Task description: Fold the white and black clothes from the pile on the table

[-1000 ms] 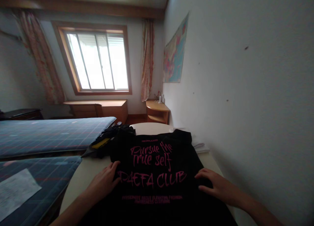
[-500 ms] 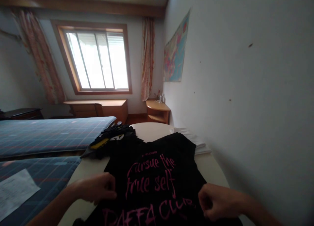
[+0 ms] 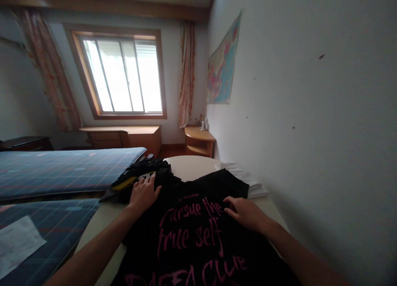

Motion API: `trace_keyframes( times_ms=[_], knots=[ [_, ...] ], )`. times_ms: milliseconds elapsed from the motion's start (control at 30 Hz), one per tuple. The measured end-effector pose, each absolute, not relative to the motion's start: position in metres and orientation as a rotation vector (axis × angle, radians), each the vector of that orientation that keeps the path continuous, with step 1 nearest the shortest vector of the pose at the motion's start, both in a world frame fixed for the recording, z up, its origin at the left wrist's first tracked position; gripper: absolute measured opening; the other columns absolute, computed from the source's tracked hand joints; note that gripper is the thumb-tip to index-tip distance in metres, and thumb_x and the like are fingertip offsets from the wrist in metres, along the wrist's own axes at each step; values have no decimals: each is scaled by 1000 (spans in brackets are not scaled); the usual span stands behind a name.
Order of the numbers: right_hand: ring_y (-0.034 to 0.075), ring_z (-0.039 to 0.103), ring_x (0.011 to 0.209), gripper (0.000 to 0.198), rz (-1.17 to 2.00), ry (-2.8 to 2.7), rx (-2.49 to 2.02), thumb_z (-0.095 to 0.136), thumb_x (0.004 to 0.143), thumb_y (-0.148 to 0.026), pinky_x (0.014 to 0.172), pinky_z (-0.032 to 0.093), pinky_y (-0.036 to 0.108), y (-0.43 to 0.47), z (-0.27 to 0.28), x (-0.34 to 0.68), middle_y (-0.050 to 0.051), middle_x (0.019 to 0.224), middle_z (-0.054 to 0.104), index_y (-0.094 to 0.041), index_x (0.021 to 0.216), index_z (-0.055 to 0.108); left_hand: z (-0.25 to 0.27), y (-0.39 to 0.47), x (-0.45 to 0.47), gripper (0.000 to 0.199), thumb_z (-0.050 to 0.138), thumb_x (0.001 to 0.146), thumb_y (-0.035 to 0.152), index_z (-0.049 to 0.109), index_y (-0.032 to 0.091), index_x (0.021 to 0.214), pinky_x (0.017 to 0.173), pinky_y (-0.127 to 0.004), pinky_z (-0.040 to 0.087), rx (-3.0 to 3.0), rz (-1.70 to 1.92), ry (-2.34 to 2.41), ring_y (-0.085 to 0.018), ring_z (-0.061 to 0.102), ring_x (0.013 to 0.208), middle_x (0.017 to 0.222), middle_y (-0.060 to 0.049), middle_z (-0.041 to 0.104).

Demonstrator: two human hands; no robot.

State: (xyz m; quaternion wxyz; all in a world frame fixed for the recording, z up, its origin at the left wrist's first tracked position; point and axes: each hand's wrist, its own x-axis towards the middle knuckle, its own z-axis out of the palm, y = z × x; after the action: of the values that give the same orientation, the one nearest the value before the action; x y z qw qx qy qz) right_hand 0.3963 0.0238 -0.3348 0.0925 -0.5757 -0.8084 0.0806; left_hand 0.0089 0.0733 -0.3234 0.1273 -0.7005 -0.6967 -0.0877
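A black T-shirt (image 3: 189, 222) with pink lettering lies spread out, front up, on the round cream table (image 3: 189, 163), its neck end away from me. My left hand (image 3: 143, 195) is at the shirt's upper left, by the sleeve, with fingers stretched forward and nothing gripped. Its fingertips overlap the edge of a heap of dark clothes (image 3: 124, 191) with a yellow patch; whether they touch it I cannot tell. Over the right side of the chest, beside the top line of lettering, my right hand (image 3: 246, 213) has its thumb and index finger apart, holding nothing.
Folded white cloth (image 3: 240, 172) lies at the table's right edge, close to the white wall (image 3: 325, 133). On the left are plaid mattresses (image 3: 62, 170), with a sheet of paper (image 3: 21, 240) on the nearer one. A desk (image 3: 142, 133) and corner shelf (image 3: 200, 134) stand beyond.
Both hands have moved forward from the shirt's lower sides towards its shoulders. They have gone from closed to open. The shirt has shifted only slightly.
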Motion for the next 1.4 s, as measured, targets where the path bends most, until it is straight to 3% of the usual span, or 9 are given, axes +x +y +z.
trace_keyframes(
  times_ms=[133, 367, 533, 633, 833, 1000, 1167, 1267, 1400],
  knots=[
    [27, 56, 121, 44, -170, -2154, -1786, 52, 93, -29, 103, 41, 35, 79, -330, 401, 14, 131, 63, -14, 133, 57, -315, 88, 11, 31, 49, 95, 36, 62, 14, 113, 87, -41, 48, -2117, -126, -2090, -33, 64, 106, 110, -16, 69],
    [34, 52, 127, 76, -147, -1856, -2133, 63, 85, -50, 102, 41, 44, 138, -344, 410, 20, 134, 60, -12, 147, 41, -311, 106, 20, 40, 55, 90, 34, 50, 17, 126, 80, -38, 49, -2143, -129, -2124, -32, 67, 102, 123, -18, 62],
    [31, 64, 110, 39, 45, -1845, -2096, 63, 86, -40, 90, 46, 36, 146, -340, 404, 13, 111, 73, -19, 118, 67, -306, 118, 13, 19, 56, 82, 19, 59, 22, 101, 75, -33, 47, -2302, -54, -2082, -27, 69, 91, 96, -8, 70],
    [26, 67, 105, 34, 46, -1783, -2077, 53, 92, -39, 84, 48, 30, 152, -324, 409, 12, 110, 73, -19, 116, 67, -287, 130, 1, 17, 57, 77, 18, 60, 25, 92, 72, -31, 47, -2319, -97, -2087, -25, 68, 86, 91, -4, 70],
    [29, 67, 104, 46, -95, -1268, -2091, 39, 99, -38, 88, 48, 35, 167, -277, 446, 19, 112, 69, -11, 134, 49, -240, 168, -24, 26, 39, 91, 27, 57, 21, 110, 76, -37, 48, -1963, -405, -2236, -31, 67, 94, 100, -12, 69],
    [29, 67, 103, 46, -111, -1220, -2073, 44, 95, -28, 88, 48, 37, 169, -282, 469, 17, 112, 69, -15, 139, 43, -250, 183, -22, 34, 41, 95, 34, 57, 18, 120, 85, -38, 49, -1916, -535, -2230, -30, 66, 103, 112, -14, 68],
    [29, 68, 103, 63, -6, -1405, -2122, 50, 88, -21, 91, 49, 39, 169, -315, 476, 17, 114, 70, -15, 149, 36, -293, 169, 7, 53, 53, 91, 47, 53, 18, 135, 105, -42, 40, -2094, -443, -2052, -33, 47, 132, 149, -16, 45],
    [26, 65, 111, 63, 29, -1562, -2081, 49, 82, -10, 98, 47, 36, 171, -326, 478, 15, 124, 67, -15, 145, 45, -310, 157, 18, 62, 63, 84, 49, 52, 22, 140, 108, -52, 33, -2111, -257, -2016, -41, 38, 138, 157, -18, 34],
    [24, 60, 120, 51, 15, -1612, -2057, 49, 81, -11, 104, 44, 33, 175, -323, 480, 11, 126, 68, -16, 130, 61, -315, 155, 15, 49, 60, 87, 31, 57, 24, 135, 108, -49, 34, -2109, -217, -1977, -36, 40, 136, 153, -14, 42]
  ],
)
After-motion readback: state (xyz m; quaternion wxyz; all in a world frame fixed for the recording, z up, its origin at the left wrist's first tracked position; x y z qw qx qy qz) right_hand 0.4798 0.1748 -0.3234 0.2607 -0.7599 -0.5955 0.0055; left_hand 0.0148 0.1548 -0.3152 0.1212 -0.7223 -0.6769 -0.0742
